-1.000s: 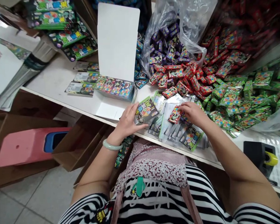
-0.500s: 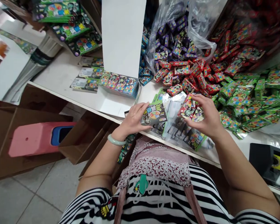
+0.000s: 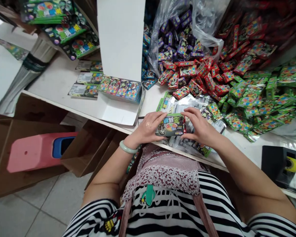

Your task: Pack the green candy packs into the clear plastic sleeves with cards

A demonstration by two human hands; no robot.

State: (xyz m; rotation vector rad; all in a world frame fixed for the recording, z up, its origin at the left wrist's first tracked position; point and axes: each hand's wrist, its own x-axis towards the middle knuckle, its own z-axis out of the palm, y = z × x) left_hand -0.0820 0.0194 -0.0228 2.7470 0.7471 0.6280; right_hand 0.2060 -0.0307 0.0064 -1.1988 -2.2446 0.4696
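My left hand (image 3: 150, 127), with a pale bangle on its wrist, grips the left end of a dark printed packet (image 3: 171, 126) with a green top edge. At the packet's right end, the fingers and thumb of my right hand (image 3: 198, 129) close around a small red box (image 3: 184, 126). Only a narrow red strip of that box shows; whether it is inside the packet or behind it, I cannot tell. Beneath both hands lie clear plastic and more dark-and-green packets (image 3: 202, 149) near the table edge.
Piles of red boxes (image 3: 187, 70), purple boxes (image 3: 170, 39) and green boxes (image 3: 254, 95) spread behind my hands. A white carton (image 3: 117, 110) with a row of small boxes stands left, its lid upright. A tape dispenser (image 3: 276, 164) sits right; a pink stool (image 3: 39, 149) is below left.
My right hand has moved left with the red box, bringing it to the packet's right end. The packet has shifted slightly right in my left hand. The whole view has swung a little.
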